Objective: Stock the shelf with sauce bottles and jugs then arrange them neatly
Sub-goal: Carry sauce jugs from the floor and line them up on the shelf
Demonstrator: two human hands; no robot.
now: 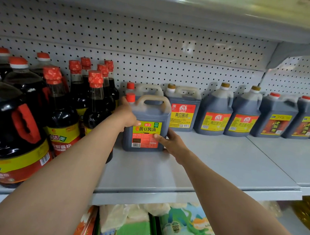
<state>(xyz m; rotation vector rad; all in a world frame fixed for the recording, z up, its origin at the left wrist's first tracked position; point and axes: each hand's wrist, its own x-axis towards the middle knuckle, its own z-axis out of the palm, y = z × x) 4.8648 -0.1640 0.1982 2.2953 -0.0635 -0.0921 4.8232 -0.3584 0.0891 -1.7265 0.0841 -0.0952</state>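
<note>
- Left hand (126, 114) and right hand (169, 142) clasp the soy sauce jug (146, 124) by its sides on the shelf (219, 164).
- Risk: shoving the soy sauce jug leftward could topple the tall bottles (96, 100) touching it.

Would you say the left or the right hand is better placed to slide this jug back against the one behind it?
Probably the right hand: it sits at the front lower corner of the jug, so it can push rearward. The left hand grips the side.
</note>
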